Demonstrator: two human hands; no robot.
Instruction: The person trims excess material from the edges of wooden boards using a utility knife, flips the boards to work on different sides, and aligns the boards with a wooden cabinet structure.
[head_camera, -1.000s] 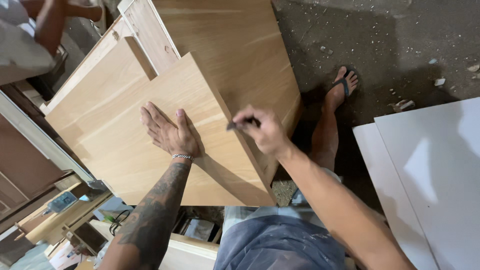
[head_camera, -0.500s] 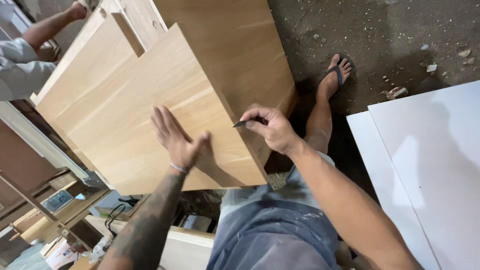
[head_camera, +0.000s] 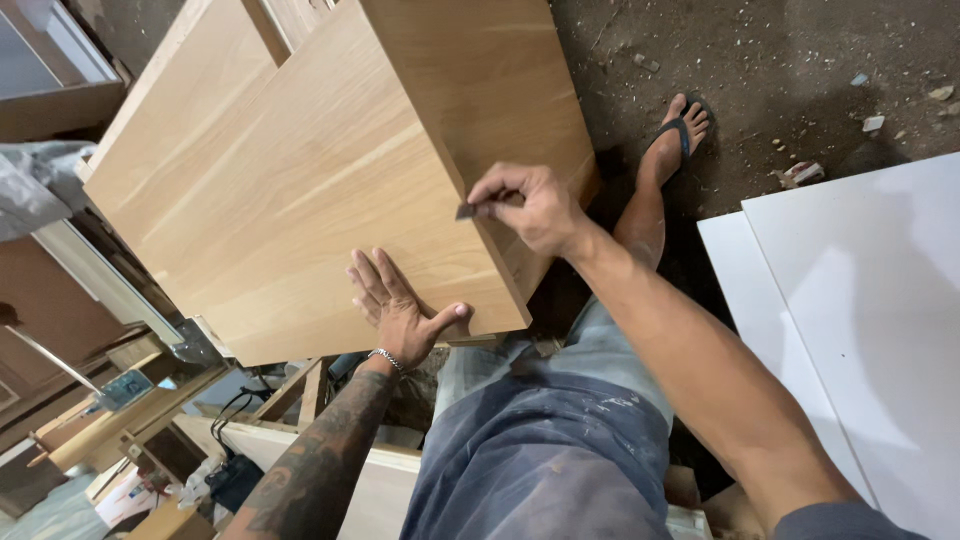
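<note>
A light wooden cabinet box (head_camera: 300, 170) lies in front of me, its broad face up and one side face turned to the right. My left hand (head_camera: 400, 310) lies flat, fingers spread, on the near corner of the broad face. My right hand (head_camera: 525, 205) pinches a small dark blade-like tool (head_camera: 467, 211) against the cabinet's right edge, where the two faces meet.
White panels (head_camera: 860, 310) lie on the dirt floor at the right. My sandalled foot (head_camera: 680, 135) stands beside the cabinet. Timber pieces, cables and small tools (head_camera: 130, 420) clutter the lower left. A grey-clothed person is partly seen at the left edge (head_camera: 30, 190).
The view has shifted and come closer. My left hand slid toward the cabinet's near corner. My right hand with the tool stays on the right edge, a little further along it.
</note>
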